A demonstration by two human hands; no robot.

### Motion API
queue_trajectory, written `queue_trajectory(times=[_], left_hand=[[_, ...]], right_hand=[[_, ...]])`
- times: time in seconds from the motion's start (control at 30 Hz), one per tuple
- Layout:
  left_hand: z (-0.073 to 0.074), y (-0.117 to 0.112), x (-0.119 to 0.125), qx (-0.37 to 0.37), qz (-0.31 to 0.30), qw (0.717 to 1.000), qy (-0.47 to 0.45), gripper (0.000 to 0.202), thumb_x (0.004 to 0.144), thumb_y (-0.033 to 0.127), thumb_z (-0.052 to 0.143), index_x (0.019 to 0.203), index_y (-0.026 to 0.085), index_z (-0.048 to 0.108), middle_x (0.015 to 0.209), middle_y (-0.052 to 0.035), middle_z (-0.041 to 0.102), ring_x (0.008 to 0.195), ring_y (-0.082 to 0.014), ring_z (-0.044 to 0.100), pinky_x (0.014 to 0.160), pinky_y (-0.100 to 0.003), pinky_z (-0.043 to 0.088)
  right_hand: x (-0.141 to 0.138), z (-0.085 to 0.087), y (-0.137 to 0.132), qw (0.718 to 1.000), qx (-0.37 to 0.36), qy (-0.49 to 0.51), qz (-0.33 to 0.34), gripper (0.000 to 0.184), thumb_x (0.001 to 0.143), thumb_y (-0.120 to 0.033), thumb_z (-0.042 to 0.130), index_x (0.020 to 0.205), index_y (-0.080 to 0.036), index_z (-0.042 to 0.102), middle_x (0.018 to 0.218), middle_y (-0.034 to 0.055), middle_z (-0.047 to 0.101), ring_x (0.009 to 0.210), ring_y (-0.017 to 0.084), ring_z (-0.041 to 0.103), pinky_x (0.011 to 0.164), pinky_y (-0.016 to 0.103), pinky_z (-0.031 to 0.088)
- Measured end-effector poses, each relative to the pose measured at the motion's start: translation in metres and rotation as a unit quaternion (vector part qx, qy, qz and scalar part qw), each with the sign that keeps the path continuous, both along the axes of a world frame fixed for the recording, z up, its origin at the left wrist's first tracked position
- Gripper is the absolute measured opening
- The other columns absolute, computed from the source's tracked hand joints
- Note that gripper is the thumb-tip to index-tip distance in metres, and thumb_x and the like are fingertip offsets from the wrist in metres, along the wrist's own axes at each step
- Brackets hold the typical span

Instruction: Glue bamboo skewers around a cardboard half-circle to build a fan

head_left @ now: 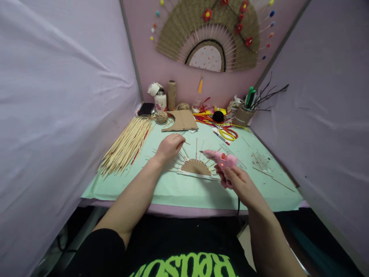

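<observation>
A small cardboard half-disc (196, 167) lies on the mint-green mat (178, 188), with several thin wooden sticks fanned out from its curved edge. My left hand (169, 147) rests over the left part of that fan, fingers pinched on one thin stick (186, 143). My right hand (238, 181) is wrapped round a pink glue gun (220, 158), whose nozzle points left just above the sticks at the top of the fan. A black cord runs down from the gun towards me.
A large bundle of bamboo sticks (127, 144) lies at the left. A cut cardboard piece (181, 120), twine spools, a bottle (160, 100), yellow scissors (229, 134), a black ball and a pot with twigs (245, 113) line the back. Loose sticks lie at right. A woven fan (207, 34) hangs on the wall.
</observation>
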State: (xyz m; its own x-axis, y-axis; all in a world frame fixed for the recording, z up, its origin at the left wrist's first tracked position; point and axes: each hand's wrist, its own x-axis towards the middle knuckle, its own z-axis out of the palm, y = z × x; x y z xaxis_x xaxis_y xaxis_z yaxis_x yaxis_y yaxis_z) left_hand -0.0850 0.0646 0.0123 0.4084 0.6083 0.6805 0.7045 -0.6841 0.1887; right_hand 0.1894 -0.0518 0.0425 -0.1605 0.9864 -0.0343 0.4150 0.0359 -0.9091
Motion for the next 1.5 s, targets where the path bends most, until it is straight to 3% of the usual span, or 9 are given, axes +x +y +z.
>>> queue_trajectory(times=[0.1,0.23,0.33,0.5,0.6,0.7,0.87,1.03,1.5], left_hand=[[-0.001,0.000,0.003,-0.001,-0.010,1.000,0.010,0.020,0.096,0.017,0.045,0.089,0.019,0.064,0.091,-0.0069,0.070,0.086,-0.0183,0.063,0.081,-0.031,0.049],[-0.003,-0.001,0.008,-0.007,-0.017,0.999,0.038,0.019,0.094,0.015,0.046,0.089,0.018,0.065,0.092,-0.0071,0.070,0.085,-0.0182,0.064,0.078,-0.030,0.049],[-0.004,-0.001,0.014,-0.035,-0.016,0.996,0.079,0.021,0.092,0.010,0.046,0.093,0.019,0.065,0.099,-0.0063,0.071,0.085,-0.0169,0.065,0.075,-0.027,0.048],[0.000,0.002,0.026,-0.086,-0.019,0.981,0.173,0.026,0.085,0.002,0.048,0.096,0.019,0.065,0.103,-0.0056,0.071,0.090,-0.0175,0.066,0.070,-0.025,0.047],[0.002,0.003,0.032,-0.125,-0.010,0.970,0.209,0.025,0.085,0.003,0.050,0.095,0.020,0.065,0.104,-0.0059,0.071,0.091,-0.0185,0.067,0.070,-0.025,0.047],[0.001,0.004,0.037,-0.165,0.004,0.961,0.224,0.021,0.085,0.004,0.052,0.092,0.020,0.065,0.103,-0.0062,0.070,0.091,-0.0186,0.067,0.071,-0.025,0.048],[-0.006,0.008,0.040,-0.186,-0.002,0.952,0.244,0.018,0.085,0.006,0.054,0.089,0.018,0.066,0.103,-0.0067,0.070,0.091,-0.0190,0.067,0.072,-0.025,0.048],[-0.008,0.010,0.039,-0.184,-0.009,0.948,0.260,0.020,0.086,0.008,0.050,0.089,0.018,0.068,0.101,-0.0070,0.070,0.088,-0.0192,0.067,0.069,-0.026,0.047],[-0.008,0.013,0.040,-0.160,-0.020,0.950,0.266,0.015,0.087,0.011,0.052,0.086,0.017,0.067,0.092,-0.0061,0.067,0.086,-0.0186,0.063,0.070,-0.026,0.045]], right_hand=[[0.024,0.005,0.002,0.990,0.102,-0.064,-0.075,0.054,0.088,-0.070,0.043,0.086,-0.020,0.063,0.075,0.0062,0.061,0.070,0.019,0.054,0.066,0.032,0.045],[0.084,-0.007,0.023,0.921,0.210,-0.254,-0.209,0.048,0.087,-0.060,0.048,0.101,-0.018,0.067,0.095,0.0126,0.062,0.091,0.026,0.056,0.083,0.038,0.046],[0.135,-0.032,0.042,0.868,0.161,-0.380,-0.275,0.047,0.085,-0.049,0.051,0.107,-0.012,0.069,0.095,0.0159,0.061,0.092,0.029,0.056,0.085,0.042,0.045],[0.169,-0.064,0.053,0.830,0.087,-0.493,-0.248,0.048,0.086,-0.046,0.052,0.105,-0.007,0.072,0.096,0.0228,0.062,0.092,0.036,0.057,0.081,0.048,0.044],[0.158,-0.061,0.047,0.815,0.069,-0.498,-0.287,0.049,0.088,-0.047,0.051,0.112,-0.011,0.071,0.113,0.0279,0.061,0.099,0.042,0.056,0.079,0.055,0.043],[0.134,-0.049,0.040,0.814,0.133,-0.464,-0.322,0.051,0.089,-0.044,0.049,0.127,-0.014,0.065,0.124,0.0260,0.058,0.106,0.042,0.053,0.083,0.057,0.041],[0.070,-0.038,0.036,0.868,0.270,-0.381,-0.166,0.041,0.092,-0.041,0.048,0.123,-0.020,0.066,0.121,0.0163,0.062,0.110,0.033,0.052,0.091,0.049,0.038],[0.011,-0.043,0.035,0.894,0.290,-0.337,-0.049,0.033,0.095,-0.036,0.049,0.120,-0.023,0.067,0.119,0.0123,0.065,0.111,0.029,0.053,0.092,0.044,0.035],[-0.049,-0.048,0.025,0.894,0.281,-0.346,0.032,0.027,0.099,-0.027,0.047,0.111,-0.026,0.071,0.114,0.0083,0.068,0.107,0.025,0.049,0.090,0.041,0.029]])
